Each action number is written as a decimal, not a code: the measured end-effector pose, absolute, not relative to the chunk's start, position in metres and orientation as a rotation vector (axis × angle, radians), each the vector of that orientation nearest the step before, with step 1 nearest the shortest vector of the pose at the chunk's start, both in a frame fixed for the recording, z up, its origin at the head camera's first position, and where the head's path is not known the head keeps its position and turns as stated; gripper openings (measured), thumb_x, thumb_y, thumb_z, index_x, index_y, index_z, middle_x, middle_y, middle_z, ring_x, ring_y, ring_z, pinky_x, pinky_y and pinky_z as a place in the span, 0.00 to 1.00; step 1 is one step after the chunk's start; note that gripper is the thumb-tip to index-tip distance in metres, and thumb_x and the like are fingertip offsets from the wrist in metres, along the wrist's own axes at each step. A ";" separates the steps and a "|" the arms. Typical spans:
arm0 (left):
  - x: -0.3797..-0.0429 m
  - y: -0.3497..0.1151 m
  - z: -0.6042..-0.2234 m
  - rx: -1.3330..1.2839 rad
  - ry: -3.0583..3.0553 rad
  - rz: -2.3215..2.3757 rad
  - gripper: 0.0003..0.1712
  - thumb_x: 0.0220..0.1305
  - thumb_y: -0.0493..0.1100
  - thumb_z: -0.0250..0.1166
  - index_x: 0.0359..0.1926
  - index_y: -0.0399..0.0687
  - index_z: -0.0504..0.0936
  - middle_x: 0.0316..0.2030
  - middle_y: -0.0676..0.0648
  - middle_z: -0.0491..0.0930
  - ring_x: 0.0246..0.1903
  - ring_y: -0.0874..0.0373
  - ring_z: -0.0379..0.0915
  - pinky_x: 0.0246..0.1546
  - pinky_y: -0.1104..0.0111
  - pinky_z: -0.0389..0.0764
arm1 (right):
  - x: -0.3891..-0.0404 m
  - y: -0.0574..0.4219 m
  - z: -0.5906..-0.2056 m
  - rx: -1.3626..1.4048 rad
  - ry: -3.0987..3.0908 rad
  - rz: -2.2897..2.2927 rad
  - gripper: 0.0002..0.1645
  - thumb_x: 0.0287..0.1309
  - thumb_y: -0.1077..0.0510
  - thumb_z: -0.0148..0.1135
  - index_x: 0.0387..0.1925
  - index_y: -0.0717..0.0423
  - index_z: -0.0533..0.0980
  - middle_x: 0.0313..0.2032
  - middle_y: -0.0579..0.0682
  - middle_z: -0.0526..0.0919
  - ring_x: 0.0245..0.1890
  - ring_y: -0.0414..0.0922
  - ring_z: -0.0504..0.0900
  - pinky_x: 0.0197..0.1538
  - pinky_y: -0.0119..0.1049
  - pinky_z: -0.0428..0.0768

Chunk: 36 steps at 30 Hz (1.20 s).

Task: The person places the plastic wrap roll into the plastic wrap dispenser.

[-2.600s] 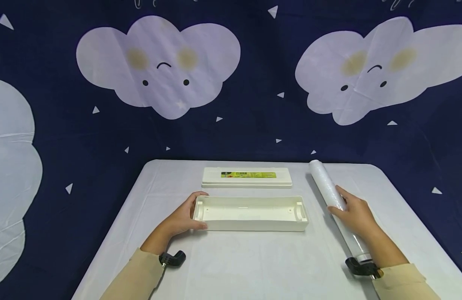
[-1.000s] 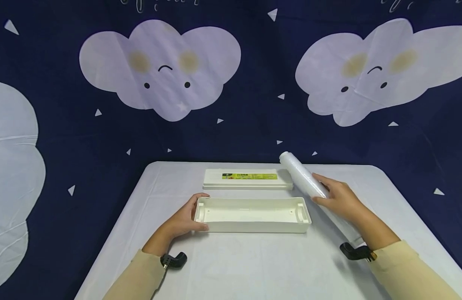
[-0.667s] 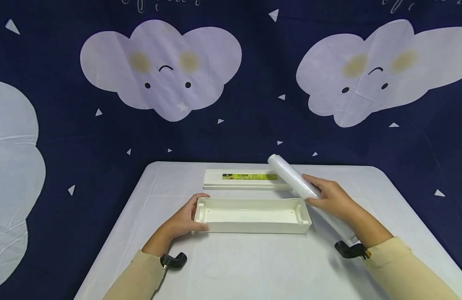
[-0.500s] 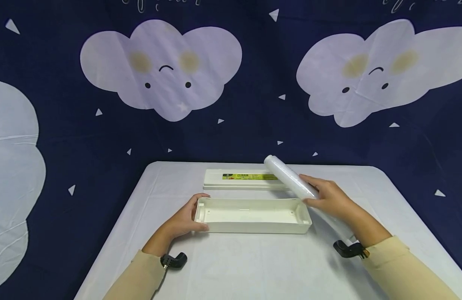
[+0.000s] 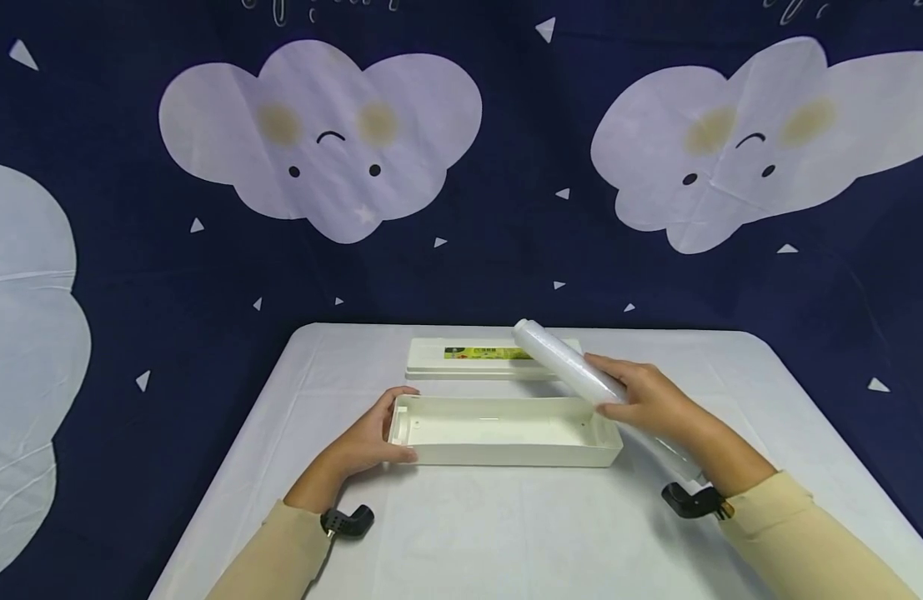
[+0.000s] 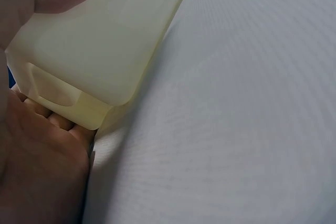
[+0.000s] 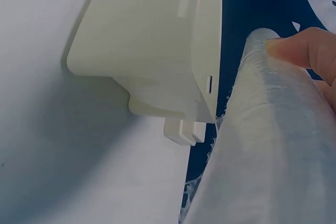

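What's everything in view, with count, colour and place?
Table: one, white, lower head view
Backdrop: one, navy, behind the table
Printed clouds: three, pale, on the backdrop
Triangles: several, white, on the backdrop
Open box: one, cream, on the table
Lid: one, cream, yellow-green label, behind the box
Film roll: one, translucent white, slanting, partly hiding the lid
Wrist cameras: two, black, one each side
Sleeves: two, beige, lower left and right
Left hand: one, gripping the box's left end
Right hand: one, holding the roll
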<state>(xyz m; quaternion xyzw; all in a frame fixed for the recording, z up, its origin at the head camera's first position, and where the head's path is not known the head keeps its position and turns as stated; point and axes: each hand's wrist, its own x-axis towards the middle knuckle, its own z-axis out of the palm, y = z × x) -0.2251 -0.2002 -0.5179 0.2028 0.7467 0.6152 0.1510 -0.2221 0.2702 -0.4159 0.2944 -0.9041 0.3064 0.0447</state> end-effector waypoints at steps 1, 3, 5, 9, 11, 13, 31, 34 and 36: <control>-0.225 -0.200 -0.518 0.580 2.141 1.768 0.60 0.46 0.30 0.82 0.76 0.46 0.58 0.66 0.33 0.70 0.59 0.39 0.72 0.58 0.56 0.77 | -0.222 0.269 -0.416 0.900 -2.767 0.937 0.45 0.54 0.68 0.79 0.73 0.67 0.70 0.66 0.65 0.77 0.54 0.57 0.83 0.52 0.58 0.81; -0.225 -0.200 -0.518 0.578 2.137 1.767 0.60 0.46 0.29 0.82 0.76 0.46 0.58 0.66 0.33 0.70 0.59 0.39 0.73 0.58 0.57 0.77 | -0.221 0.269 -0.417 0.902 -2.779 0.944 0.46 0.54 0.68 0.78 0.73 0.67 0.69 0.66 0.65 0.77 0.56 0.57 0.82 0.54 0.59 0.81; -0.225 -0.201 -0.518 0.579 2.143 1.761 0.60 0.46 0.30 0.82 0.76 0.47 0.58 0.66 0.33 0.70 0.59 0.39 0.73 0.57 0.57 0.77 | -0.220 0.267 -0.417 0.904 -2.787 0.957 0.46 0.54 0.68 0.78 0.73 0.67 0.69 0.67 0.64 0.76 0.56 0.57 0.82 0.55 0.59 0.80; -0.224 -0.201 -0.517 0.585 2.143 1.760 0.60 0.46 0.29 0.82 0.76 0.47 0.58 0.66 0.32 0.70 0.59 0.39 0.73 0.57 0.56 0.77 | -0.218 0.265 -0.417 0.934 -2.784 0.958 0.46 0.54 0.68 0.78 0.74 0.66 0.69 0.67 0.64 0.76 0.57 0.56 0.81 0.56 0.58 0.80; -0.224 -0.201 -0.518 0.588 2.142 1.761 0.60 0.46 0.30 0.82 0.76 0.46 0.58 0.66 0.32 0.70 0.59 0.39 0.73 0.57 0.56 0.77 | -0.218 0.264 -0.417 0.956 -2.772 0.948 0.46 0.54 0.68 0.78 0.73 0.66 0.69 0.66 0.64 0.77 0.57 0.56 0.82 0.55 0.58 0.80; -0.224 -0.201 -0.518 0.593 2.148 1.758 0.60 0.46 0.30 0.83 0.76 0.46 0.57 0.66 0.32 0.70 0.59 0.39 0.73 0.57 0.56 0.77 | -0.217 0.262 -0.416 0.979 -2.757 0.934 0.46 0.54 0.68 0.78 0.73 0.66 0.70 0.65 0.65 0.78 0.57 0.56 0.82 0.55 0.59 0.80; -0.225 -0.201 -0.518 0.601 2.112 1.787 0.61 0.46 0.29 0.82 0.77 0.45 0.56 0.67 0.30 0.68 0.59 0.37 0.73 0.58 0.54 0.78 | -0.220 0.253 -0.417 1.134 -2.770 0.915 0.46 0.54 0.66 0.78 0.74 0.63 0.70 0.62 0.56 0.82 0.50 0.46 0.82 0.53 0.49 0.81; -0.225 -0.201 -0.519 0.598 2.107 1.785 0.61 0.47 0.29 0.82 0.77 0.44 0.56 0.67 0.29 0.68 0.59 0.37 0.73 0.58 0.54 0.78 | -0.219 0.251 -0.415 1.145 -2.787 0.916 0.46 0.55 0.65 0.78 0.74 0.61 0.70 0.64 0.55 0.81 0.51 0.46 0.81 0.53 0.49 0.81; -0.225 -0.201 -0.519 0.593 2.109 1.781 0.61 0.47 0.29 0.82 0.77 0.45 0.56 0.68 0.30 0.68 0.60 0.37 0.73 0.58 0.54 0.78 | -0.219 0.249 -0.415 1.152 -2.798 0.916 0.46 0.56 0.64 0.78 0.75 0.61 0.70 0.65 0.54 0.80 0.52 0.46 0.81 0.54 0.49 0.80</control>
